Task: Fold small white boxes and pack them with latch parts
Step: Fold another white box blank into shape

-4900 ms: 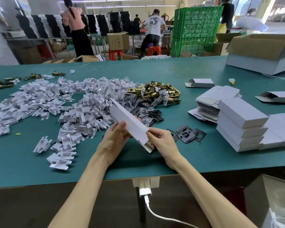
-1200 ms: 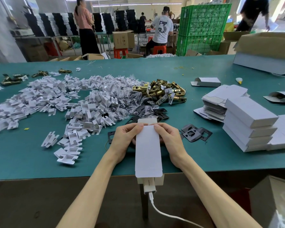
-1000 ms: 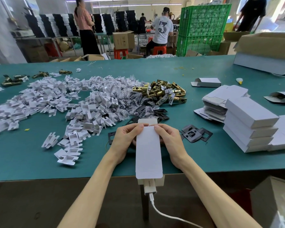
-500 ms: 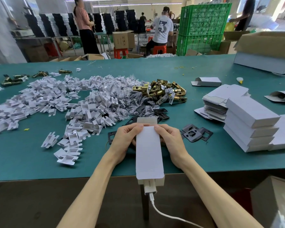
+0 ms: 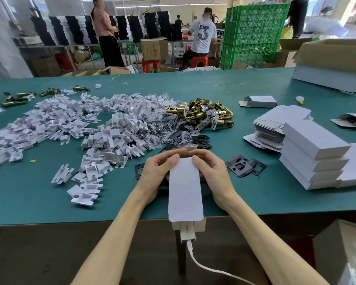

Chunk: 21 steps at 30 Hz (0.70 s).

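Observation:
A long small white box [image 5: 185, 190] is held lengthwise over the near table edge, its far end flap up. My left hand [image 5: 155, 171] grips its left side and my right hand [image 5: 211, 171] grips its right side, both thumbs pressing on the top near the far end. Brass latch parts [image 5: 201, 114] lie in a heap beyond. Black strike plates [image 5: 244, 166] lie just right of my right hand. A big spread of white cardboard inserts [image 5: 70, 128] covers the left of the table. Folded white boxes [image 5: 312, 157] are stacked at the right, behind them flat box blanks [image 5: 275, 124].
The green table [image 5: 29, 192] carries a large carton [image 5: 335, 64] at the far right and loose brass latches [image 5: 17, 98] at the far left. A white charger and cable [image 5: 188, 235] hang under the table edge. People work at green crates [image 5: 253, 31] behind.
Some seconds ago the box was tilted diagonally in both hands; it now lies lengthwise toward me. Over the last second the hands and box barely moved.

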{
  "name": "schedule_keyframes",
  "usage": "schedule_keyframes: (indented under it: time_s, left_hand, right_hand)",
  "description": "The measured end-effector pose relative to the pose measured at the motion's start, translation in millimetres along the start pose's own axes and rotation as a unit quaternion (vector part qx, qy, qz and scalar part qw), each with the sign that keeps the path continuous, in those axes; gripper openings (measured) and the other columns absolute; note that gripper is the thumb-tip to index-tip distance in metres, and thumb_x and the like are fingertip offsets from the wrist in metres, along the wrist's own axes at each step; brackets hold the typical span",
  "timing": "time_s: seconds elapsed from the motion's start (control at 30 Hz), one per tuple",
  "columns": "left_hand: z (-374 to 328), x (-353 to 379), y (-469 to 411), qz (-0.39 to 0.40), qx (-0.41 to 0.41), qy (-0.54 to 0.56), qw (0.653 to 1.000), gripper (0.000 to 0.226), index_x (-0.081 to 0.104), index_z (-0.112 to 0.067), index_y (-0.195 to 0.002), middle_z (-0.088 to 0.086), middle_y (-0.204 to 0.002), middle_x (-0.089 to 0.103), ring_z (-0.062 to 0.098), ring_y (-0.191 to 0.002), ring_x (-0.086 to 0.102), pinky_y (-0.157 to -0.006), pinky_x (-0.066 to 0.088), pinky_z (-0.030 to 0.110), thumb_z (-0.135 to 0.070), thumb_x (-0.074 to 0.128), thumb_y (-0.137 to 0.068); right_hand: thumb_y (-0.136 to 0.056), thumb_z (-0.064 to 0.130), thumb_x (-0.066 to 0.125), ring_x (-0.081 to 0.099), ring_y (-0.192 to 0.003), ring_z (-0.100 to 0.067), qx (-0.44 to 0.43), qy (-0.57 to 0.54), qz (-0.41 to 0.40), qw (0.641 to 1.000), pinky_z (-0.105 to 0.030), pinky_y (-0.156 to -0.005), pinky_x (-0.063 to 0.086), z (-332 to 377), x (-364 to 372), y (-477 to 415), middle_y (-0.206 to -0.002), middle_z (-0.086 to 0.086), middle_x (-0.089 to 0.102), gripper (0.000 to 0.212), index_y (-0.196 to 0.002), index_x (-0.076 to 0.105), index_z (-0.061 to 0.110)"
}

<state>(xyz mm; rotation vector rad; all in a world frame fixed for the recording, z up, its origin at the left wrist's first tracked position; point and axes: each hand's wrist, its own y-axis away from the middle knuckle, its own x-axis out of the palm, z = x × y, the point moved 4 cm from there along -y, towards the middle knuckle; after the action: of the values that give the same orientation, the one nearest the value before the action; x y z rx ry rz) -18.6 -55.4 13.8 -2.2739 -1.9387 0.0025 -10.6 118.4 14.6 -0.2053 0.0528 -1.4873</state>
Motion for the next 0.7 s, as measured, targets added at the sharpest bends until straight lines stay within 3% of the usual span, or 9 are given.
schedule_keyframes:
  time_s: [0.17, 0.27, 0.37, 0.47, 0.63, 0.7]
  left_hand:
    - [-1.9, 0.5, 0.0, 0.0, 0.002, 0.016, 1.0, 0.036, 0.07, -0.031, -0.133, 0.01, -0.097, 0.072, 0.03, -0.09, 0.061, -0.079, 0.052, 0.04, -0.023, 0.069, -0.098]
    - [-2.1, 0.5, -1.0, -0.01, 0.0, 0.031, 0.999, 0.041, 0.066, -0.032, -0.138, 0.017, -0.097, 0.065, 0.033, -0.09, 0.058, -0.081, 0.048, 0.045, -0.022, 0.069, -0.098]
    - [-1.1, 1.5, -0.7, -0.019, -0.007, 0.008, 1.0, 0.027, 0.078, -0.02, -0.117, 0.02, -0.096, 0.068, 0.036, -0.085, 0.055, -0.068, 0.047, 0.037, -0.034, 0.068, -0.097]
    - [1.3, 0.6, -2.2, -0.045, -0.018, -0.009, 0.999, 0.042, 0.079, -0.009, -0.107, 0.022, -0.086, 0.06, 0.035, -0.076, 0.047, -0.054, 0.039, 0.031, -0.047, 0.065, -0.095]
    - [1.9, -2.1, -3.9, -0.051, -0.018, -0.012, 0.998, 0.035, 0.077, -0.009, -0.095, 0.018, -0.083, 0.056, 0.029, -0.068, 0.045, -0.053, 0.038, 0.028, -0.043, 0.068, -0.094]
    - [1.7, -1.8, -3.4, -0.046, -0.018, -0.005, 0.999, 0.033, 0.074, -0.004, -0.098, 0.021, -0.086, 0.059, 0.032, -0.074, 0.047, -0.06, 0.041, 0.035, -0.036, 0.069, -0.096]
  right_hand:
    - [-0.097, 0.02, 0.068, 0.072, -0.092, -0.022, -0.004, -0.035, -0.009, 0.999, -0.036, -0.072, 0.058, -0.1, -1.0, -1.3, -0.104, -0.006, 0.072, 0.034, -0.126, 0.06, 0.038]
    - [-0.099, 0.02, 0.065, 0.07, -0.096, -0.024, -0.006, -0.003, -0.009, 1.0, -0.038, -0.074, 0.057, -1.2, -0.6, -2.1, -0.104, -0.002, 0.073, 0.016, -0.114, 0.07, 0.026]
    - [-0.1, 0.02, 0.065, 0.069, -0.089, -0.02, 0.013, -0.009, -0.017, 1.0, -0.033, -0.071, 0.056, -4.3, -1.9, -2.6, -0.1, -0.005, 0.075, 0.009, -0.105, 0.073, 0.018]
    - [-0.098, 0.022, 0.068, 0.069, -0.088, -0.018, 0.023, -0.015, -0.016, 0.999, -0.034, -0.077, 0.054, -5.1, -2.3, -3.5, -0.101, -0.007, 0.076, 0.012, -0.106, 0.074, 0.016]
    - [-0.097, 0.018, 0.069, 0.07, -0.088, -0.018, 0.013, -0.018, 0.003, 1.0, -0.032, -0.074, 0.056, -3.3, 1.0, -3.4, -0.1, -0.004, 0.077, 0.01, -0.105, 0.075, 0.016]
    - [-0.097, 0.018, 0.069, 0.071, -0.092, -0.023, 0.008, -0.011, 0.009, 1.0, -0.035, -0.075, 0.056, -2.8, 1.6, -3.2, -0.102, -0.005, 0.076, 0.011, -0.107, 0.075, 0.016]
